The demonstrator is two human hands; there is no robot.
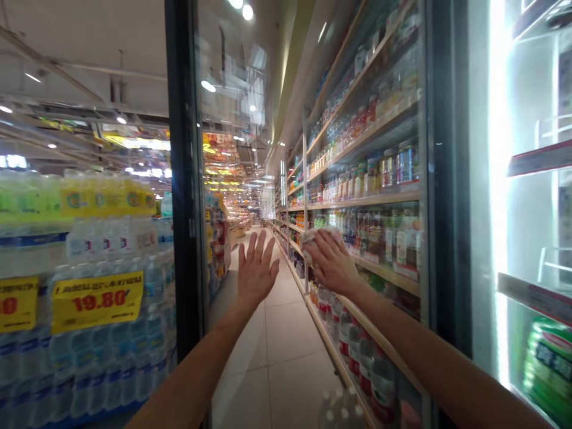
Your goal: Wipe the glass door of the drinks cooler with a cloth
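A glass cooler door (236, 77) with a dark frame stands before me, and store shelves show in or through its pane. My left hand (257, 268) is held up at the middle of the glass, palm forward and fingers spread, with nothing in it. I cannot tell whether it touches the pane. To its right, my right hand (333, 259) holds a crumpled whitish cloth (308, 243) flat against the glass. Its fingers lie over the cloth and hide most of it.
Left of the door stand stacked packs of bottled water (102, 345) with a yellow price sign (97, 301). On the right is a lit cooler interior with shelf edges (538, 158) and a green package (549, 363). Pale floor tiles (250, 369) show through the glass.
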